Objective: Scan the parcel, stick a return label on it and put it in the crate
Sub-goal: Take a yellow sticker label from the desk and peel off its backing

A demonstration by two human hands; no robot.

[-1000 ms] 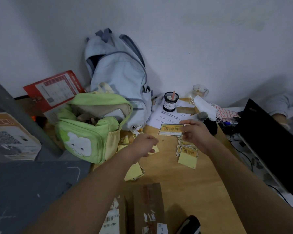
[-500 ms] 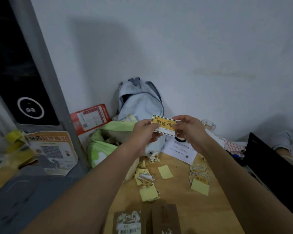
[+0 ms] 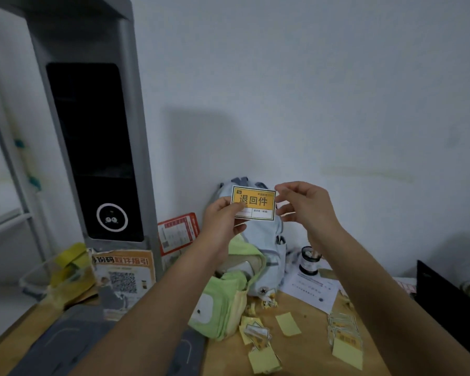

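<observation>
Yellow rectangular paper return label (image 3: 253, 203) pinched between both hands: left hand (image 3: 221, 221), right hand (image 3: 307, 207).

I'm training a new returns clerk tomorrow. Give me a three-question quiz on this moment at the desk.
1. True or false: both hands hold the return label up in the air.
2. Which bag lies nearer the person: A the green bag, B the pale blue backpack?
3. Fill in: spare labels are stacked on the ____.

Key
1. True: the left hand pinches its lower left corner, the right hand its right edge.
2. A.
3. Wooden desk.
</observation>
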